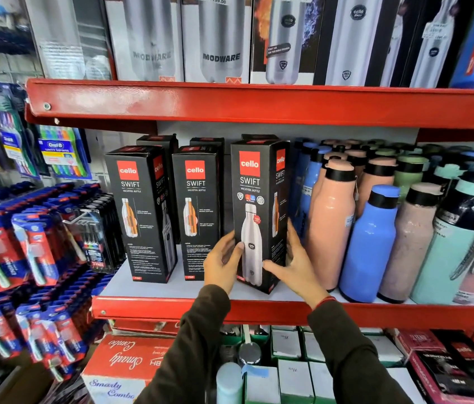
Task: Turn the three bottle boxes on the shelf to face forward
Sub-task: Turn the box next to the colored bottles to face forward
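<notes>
Reaching up from the bottom of the view, two dark sleeves (pixel 197 345) end at the red shelf lip (pixel 171 309), the reference for all positions given. Just above that lip, the left hand (pixel 221 259) presses its fingers against the left edge of the right bottle box (pixel 254 211), thumb laid on the front panel; the right hand (pixel 294 262) clasps the opposite lower corner, thumb across the front and fingers along the side panel. Both hands grip this box between them. It stands close behind the lip, slightly turned, with the panel showing a white bottle toward the camera. The middle bottle box (pixel 197 211) stands farther back from the lip and to the left, presenting a text panel with a cutaway bottle drawing. The left bottle box (pixel 139 214) stands beside it, angled, showing the same text panel. Right of the held box, blue and pink bottles (pixel 372 240) fill the shelf. Behind the three boxes, further black boxes (pixel 206 141) stand against the back panel.
</notes>
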`<state>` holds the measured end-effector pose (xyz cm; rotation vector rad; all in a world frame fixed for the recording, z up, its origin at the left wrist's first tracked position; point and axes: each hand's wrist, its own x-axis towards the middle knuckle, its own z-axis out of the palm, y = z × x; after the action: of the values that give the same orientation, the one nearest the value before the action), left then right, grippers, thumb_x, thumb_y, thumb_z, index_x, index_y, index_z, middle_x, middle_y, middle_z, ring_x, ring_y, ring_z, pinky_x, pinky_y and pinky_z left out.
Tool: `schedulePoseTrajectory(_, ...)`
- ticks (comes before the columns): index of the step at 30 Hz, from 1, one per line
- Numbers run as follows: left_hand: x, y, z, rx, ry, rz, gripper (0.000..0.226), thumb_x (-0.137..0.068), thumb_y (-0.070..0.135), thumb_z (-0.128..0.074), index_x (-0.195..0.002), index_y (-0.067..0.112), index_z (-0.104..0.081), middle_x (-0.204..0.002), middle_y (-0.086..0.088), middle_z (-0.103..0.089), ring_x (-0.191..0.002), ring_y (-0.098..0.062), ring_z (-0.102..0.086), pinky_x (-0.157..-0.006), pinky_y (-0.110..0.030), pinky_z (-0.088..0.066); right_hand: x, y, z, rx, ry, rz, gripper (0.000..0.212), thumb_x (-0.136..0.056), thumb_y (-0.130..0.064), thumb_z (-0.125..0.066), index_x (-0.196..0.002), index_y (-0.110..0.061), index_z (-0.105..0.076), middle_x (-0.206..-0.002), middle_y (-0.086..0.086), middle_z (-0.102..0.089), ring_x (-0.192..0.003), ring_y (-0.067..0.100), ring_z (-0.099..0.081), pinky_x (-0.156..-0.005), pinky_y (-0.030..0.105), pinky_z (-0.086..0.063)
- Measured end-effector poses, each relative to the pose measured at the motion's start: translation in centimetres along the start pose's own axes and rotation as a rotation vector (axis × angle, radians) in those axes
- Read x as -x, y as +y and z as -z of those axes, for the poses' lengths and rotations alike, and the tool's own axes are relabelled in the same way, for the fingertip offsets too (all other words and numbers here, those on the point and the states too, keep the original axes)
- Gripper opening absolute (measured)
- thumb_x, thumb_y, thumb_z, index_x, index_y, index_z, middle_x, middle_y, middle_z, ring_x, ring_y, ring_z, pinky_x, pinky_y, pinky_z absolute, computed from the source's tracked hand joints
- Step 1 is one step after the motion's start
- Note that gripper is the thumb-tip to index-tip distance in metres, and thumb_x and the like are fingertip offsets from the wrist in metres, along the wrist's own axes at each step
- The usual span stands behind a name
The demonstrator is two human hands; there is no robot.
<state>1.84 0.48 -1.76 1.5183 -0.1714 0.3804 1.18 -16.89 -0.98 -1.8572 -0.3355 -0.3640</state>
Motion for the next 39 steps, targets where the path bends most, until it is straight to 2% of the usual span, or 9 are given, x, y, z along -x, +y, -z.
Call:
schedulePoseTrajectory(5,0.5,-0.2,-0.2,0.076,0.062,-0.022,0.041,-0.084,0.016,-0.074,-0.123,0.021,-0.063,-0.111,0.006,-0.069,-0.098,0.018,-0.063,-0.085,-0.005,-0.05,-0.3,0.5,0.2,-0.048,-0.002,0.023,0.088,-0.085,-0.001,-0.066,-0.153,-0.039,-0.024,-0.154,-0.011,-0.04,-0.141,0.003,-0.039,-0.117,0.035,-0.036)
schedulePoseTrajectory(9,0.7,-0.4,-0.8,0.094,0.08,-0.044,0.04,-0.085,0.008,-0.072,-0.124,0.015,-0.064,-0.111,0.009,-0.069,-0.101,0.016,-0.063,-0.085,-0.004,-0.048,-0.6,0.0,-0.1,-0.02,0.001,0.017,0.085,-0.087,-0.007,-0.059,-0.133,-0.072,-0.028,-0.137,-0.038,-0.046,-0.135,-0.003,-0.045,-0.109,0.022,-0.042)
schedulePoseTrajectory(14,0.6,-1.2,-1.0,0.024,0.069,-0.067,0.04,-0.089,0.002,-0.065,-0.127,0.013,-0.062,-0.118,0.009,-0.067,-0.104,0.017,-0.061,-0.089,-0.003,-0.045,-0.7,0.5,-0.8,0.039,0.013,0.03,0.094,-0.093,0.002,-0.052,-0.126,-0.08,-0.019,-0.145,-0.022,-0.041,-0.142,0.007,-0.036,-0.116,0.034,-0.034)
schedulePoseTrajectory(16,0.5,-1.6,-1.1,-0.002,0.07,-0.061,0.041,-0.09,0.002,-0.063,-0.128,0.014,-0.061,-0.12,0.008,-0.066,-0.104,0.02,-0.059,-0.088,-0.002,-0.045,-0.7,0.7,-1.0,0.062,0.019,0.032,0.095,-0.093,0.004,-0.051,-0.126,-0.077,-0.016,-0.15,-0.012,-0.039,-0.143,0.01,-0.036,-0.118,0.036,-0.032)
schedulePoseTrajectory(19,0.2,-1.9,-1.2,-0.025,0.077,-0.053,0.041,-0.09,0.002,-0.062,-0.129,0.017,-0.06,-0.122,0.009,-0.065,-0.104,0.021,-0.058,-0.091,-0.002,-0.044,-1.0,0.6,-1.3,0.122,0.035,0.055,0.096,-0.091,0.006,-0.05,-0.127,-0.075,-0.014,-0.149,-0.014,-0.038,-0.14,0.005,-0.035,-0.116,0.029,-0.03)
schedulePoseTrajectory(23,0.0,-1.9,-1.3,-0.011,0.072,-0.036,0.041,-0.09,0.003,-0.062,-0.126,0.023,-0.061,-0.12,0.011,-0.065,-0.106,0.016,-0.058,-0.091,-0.002,-0.044,-1.2,0.6,-1.3,0.156,0.043,0.036,0.088,-0.091,0.008,-0.049,-0.137,-0.057,-0.012,-0.153,-0.005,-0.039,-0.14,0.007,-0.036,-0.117,0.03,-0.029)
schedulePoseTrajectory(31,0.1,-1.9,-1.5,0.008,0.102,-0.033,0.04,-0.09,0.002,-0.062,-0.127,0.016,-0.061,-0.12,0.005,-0.065,-0.113,-0.003,-0.061,-0.087,0.001,-0.043,-1.0,1.2,-1.2,0.151,0.025,0.01,0.085,-0.093,0.006,-0.05,-0.145,-0.049,-0.012,-0.147,-0.016,-0.035,-0.138,0.001,-0.032,-0.111,0.02,-0.028)
schedulePoseTrajectory(35,0.3,-1.6,-1.6,0.004,0.108,-0.035,0.039,-0.09,0.001,-0.062,-0.127,0.014,-0.061,-0.121,0.005,-0.065,-0.112,-0.004,-0.061,-0.087,0.001,-0.043,-0.7,1.3,-1.4,0.121,0.077,-0.014,0.08,-0.092,0.007,-0.053,-0.152,-0.034,-0.021,-0.142,-0.015,-0.041,-0.134,0.002,-0.037,-0.109,0.023,-0.033)
schedulePoseTrajectory(39,0.6,-1.5,-1.6,-0.011,0.115,-0.03,0.039,-0.09,0.0,-0.062,-0.127,0.011,-0.062,-0.119,0.003,-0.066,-0.11,-0.005,-0.063,-0.086,0.002,-0.044,-0.2,1.3,-1.9,0.129,0.214,-0.009,0.065,-0.088,0.004,-0.061,-0.144,-0.023,-0.041,-0.136,-0.008,-0.051,-0.127,0.009,-0.048,-0.107,0.029,-0.042)
